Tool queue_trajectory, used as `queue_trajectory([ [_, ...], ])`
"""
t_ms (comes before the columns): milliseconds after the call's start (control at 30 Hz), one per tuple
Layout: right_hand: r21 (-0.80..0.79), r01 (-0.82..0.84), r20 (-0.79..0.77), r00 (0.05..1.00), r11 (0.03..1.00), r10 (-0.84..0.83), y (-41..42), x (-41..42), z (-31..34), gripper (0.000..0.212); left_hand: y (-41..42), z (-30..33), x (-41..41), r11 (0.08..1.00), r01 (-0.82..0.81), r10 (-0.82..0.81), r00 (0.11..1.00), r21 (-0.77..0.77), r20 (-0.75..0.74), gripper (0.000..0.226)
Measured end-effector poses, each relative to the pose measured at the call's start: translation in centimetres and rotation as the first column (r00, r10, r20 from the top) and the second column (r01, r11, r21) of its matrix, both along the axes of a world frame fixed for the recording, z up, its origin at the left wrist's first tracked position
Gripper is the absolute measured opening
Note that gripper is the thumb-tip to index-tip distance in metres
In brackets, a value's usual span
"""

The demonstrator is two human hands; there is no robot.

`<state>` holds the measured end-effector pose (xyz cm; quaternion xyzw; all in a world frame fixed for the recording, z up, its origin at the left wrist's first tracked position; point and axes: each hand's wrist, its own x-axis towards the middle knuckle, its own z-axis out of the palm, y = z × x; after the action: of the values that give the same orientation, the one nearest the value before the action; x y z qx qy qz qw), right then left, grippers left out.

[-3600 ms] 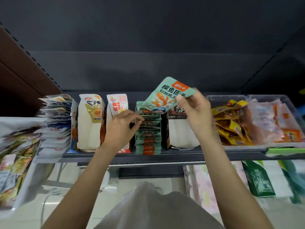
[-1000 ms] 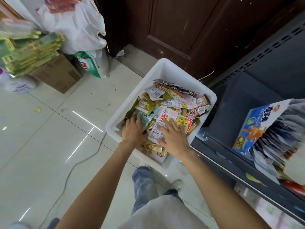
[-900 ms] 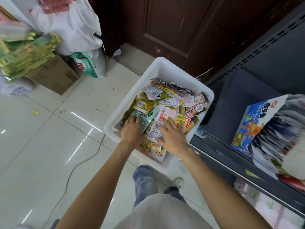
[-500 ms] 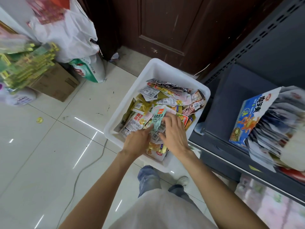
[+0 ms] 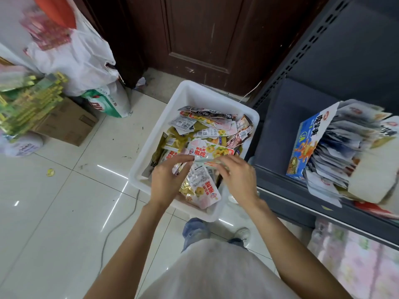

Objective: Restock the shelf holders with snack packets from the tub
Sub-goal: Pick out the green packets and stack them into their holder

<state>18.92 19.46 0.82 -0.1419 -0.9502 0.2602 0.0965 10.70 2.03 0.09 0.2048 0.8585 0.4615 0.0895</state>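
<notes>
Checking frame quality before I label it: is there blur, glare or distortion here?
Head view: motion blur smears both hands, left hand and right hand, and the packet between them; bright streaks of glare lie on the floor tiles; wide-angle distortion slants the shelf upright; the packets in the shelf holder are soft.

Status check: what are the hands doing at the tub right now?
Left hand and right hand both pinching one teal packet, edge-on above white tub. Not yet shelved. Nothing blocking.

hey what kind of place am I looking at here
Most likely a small shop, perhaps its stock corner: a dark metal retail shelf holding a display box of packets, a white tub of snack packets, and a cardboard carton on the floor.
</notes>
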Motion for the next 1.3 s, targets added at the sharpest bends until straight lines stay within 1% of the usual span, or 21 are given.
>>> queue_trajectory([
  [33, -0.159, 0.125, 0.036, 0.992, 0.979, -0.121, 0.3, 0.3, 0.7, 0.012, 0.5, 0.7, -0.4, 0.997, -0.021, 0.012, 0.994, 0.074, 0.111, 0.013],
  [67, -0.369, 0.256, 0.093, 0.967, 0.893, -0.238, 0.7, 0.7, 1.5, 0.012, 1.1, 1.6, -0.7, 0.990, -0.036, 0.002, 0.971, 0.139, 0.238, 0.016],
  [133, -0.732, 0.400, 0.201, 0.901, 0.552, -0.386, 1.5, 1.4, 2.9, 0.008, 2.6, 3.4, -0.9, 0.965, -0.066, -0.063, 0.880, 0.252, 0.472, 0.025],
  [167, -0.809, 0.407, 0.219, 0.878, 0.424, -0.425, 2.0, 1.8, 3.6, 0.008, 3.5, 4.3, -0.8, 0.952, -0.078, -0.106, 0.823, 0.296, 0.557, 0.028],
  [200, -0.852, 0.395, 0.219, 0.865, 0.343, -0.451, 2.6, 2.3, 4.3, 0.009, 4.4, 5.3, -0.5, 0.942, -0.079, -0.151, 0.768, 0.326, 0.623, 0.029],
  [267, -0.894, 0.359, 0.201, 0.856, 0.268, -0.476, 3.5, 3.4, 5.6, 0.012, 6.1, 6.9, 0.2, 0.939, -0.024, -0.232, 0.692, 0.343, 0.683, 0.031],
  [367, -0.927, 0.311, 0.158, 0.834, 0.212, -0.529, 5.1, 5.6, 7.4, 0.015, 8.8, 9.0, 2.0, 0.924, 0.140, -0.359, 0.642, 0.357, 0.678, 0.036],
  [500, -0.967, 0.213, 0.093, 0.803, 0.138, -0.588, 8.1, 9.9, 10.1, 0.029, 12.8, 11.9, 5.6, 0.862, 0.302, -0.500, 0.634, 0.407, 0.590, 0.035],
  [567, -0.978, 0.132, 0.018, 0.820, 0.160, -0.572, 9.7, 12.7, 11.4, 0.035, 15.2, 13.5, 7.7, 0.837, 0.322, -0.528, 0.689, 0.442, 0.497, 0.030],
  [667, -0.945, 0.081, -0.117, 0.820, 0.315, -0.561, 11.5, 17.1, 12.8, 0.026, 19.4, 15.2, 12.1, 0.811, 0.309, -0.526, 0.756, 0.497, 0.388, 0.032],
  [767, -0.914, 0.186, -0.165, 0.642, 0.361, -0.749, 14.9, 22.7, 13.3, 0.009, 24.6, 15.5, 17.2, 0.850, 0.399, -0.487, 0.843, 0.343, 0.228, 0.033],
  [833, -0.789, 0.383, -0.244, 0.522, 0.480, -0.818, 18.0, 27.7, 13.7, 0.012, 28.1, 15.4, 20.1, 0.879, 0.399, -0.427, 0.903, 0.261, 0.058, 0.040],
  [867, -0.673, 0.502, -0.291, 0.495, 0.543, -0.819, 19.8, 30.3, 13.9, 0.011, 29.8, 15.5, 21.4, 0.883, 0.419, -0.407, 0.908, 0.214, -0.099, 0.042],
  [900, -0.546, 0.604, -0.325, 0.485, 0.580, -0.812, 21.5, 32.9, 14.2, 0.006, 31.5, 15.5, 22.7, 0.879, 0.456, -0.405, 0.868, 0.137, -0.288, 0.044],
  [933, -0.421, 0.685, -0.352, 0.480, 0.594, -0.804, 23.1, 35.1, 14.6, 0.008, 33.2, 15.4, 23.9, 0.866, 0.496, -0.421, 0.788, 0.058, -0.448, 0.045],
  [967, -0.313, 0.731, -0.382, 0.488, 0.606, -0.785, 24.9, 37.2, 15.2, 0.013, 35.0, 15.3, 25.0, 0.845, 0.535, -0.447, 0.707, 0.001, -0.548, 0.046],
  [1000, -0.229, 0.750, -0.408, 0.505, 0.621, -0.761, 26.5, 38.8, 15.7, 0.014, 36.8, 15.1, 26.0, 0.823, 0.567, -0.478, 0.653, -0.039, -0.588, 0.048],
  [1100, -0.072, 0.736, -0.475, 0.568, 0.673, -0.672, 30.8, 41.1, 17.5, 0.013, 41.6, 14.1, 27.3, 0.777, 0.606, -0.603, 0.637, -0.171, -0.480, 0.058],
  [1200, 0.060, 0.710, -0.487, 0.634, 0.702, -0.600, 34.1, 40.3, 18.6, 0.016, 44.7, 12.4, 27.2, 0.676, 0.577, -0.735, 0.571, -0.459, -0.366, 0.067],
  [1233, 0.092, 0.693, -0.473, 0.662, 0.715, -0.581, 34.8, 39.7, 18.9, 0.017, 45.1, 11.9, 27.2, 0.641, 0.553, -0.761, 0.547, -0.533, -0.348, 0.065],
  [1300, 0.165, 0.637, -0.427, 0.734, 0.753, -0.528, 36.0, 38.5, 19.5, 0.018, 45.1, 11.2, 27.4, 0.609, 0.533, -0.786, 0.503, -0.588, -0.358, 0.054],
])
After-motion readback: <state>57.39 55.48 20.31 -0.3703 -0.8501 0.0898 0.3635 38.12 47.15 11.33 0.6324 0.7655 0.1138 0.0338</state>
